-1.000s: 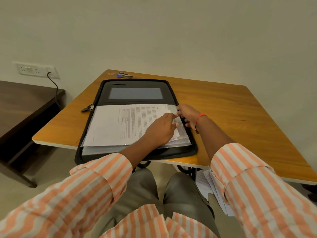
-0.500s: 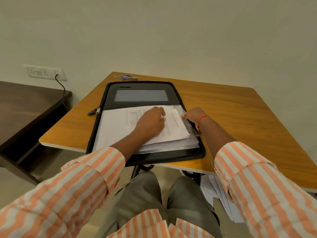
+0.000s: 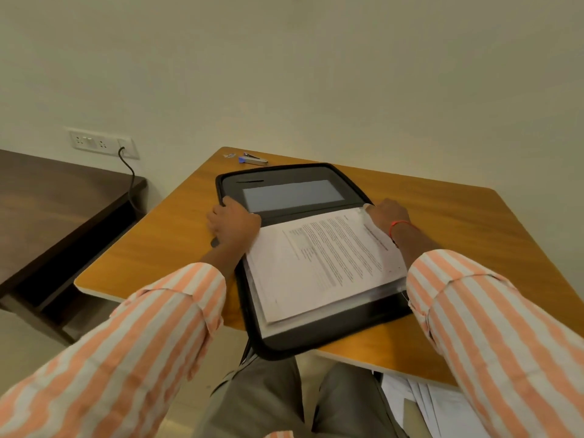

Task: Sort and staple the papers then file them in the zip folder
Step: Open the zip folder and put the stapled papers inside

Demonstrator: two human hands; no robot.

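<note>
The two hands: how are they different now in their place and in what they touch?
The left hand grips the zip folder at its left edge, off the papers; the right hand rests on the papers' far right corner. The right wrist wears a red thread; the left is bare. Both sleeves are striped.

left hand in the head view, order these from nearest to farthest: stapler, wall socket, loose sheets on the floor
Measured from the left hand, which rests on the zip folder's left edge:
1. Stapler, just beyond it at the table's far edge.
2. Wall socket, up and to the left on the wall.
3. Loose sheets on the floor, under the table's near right corner.
</note>
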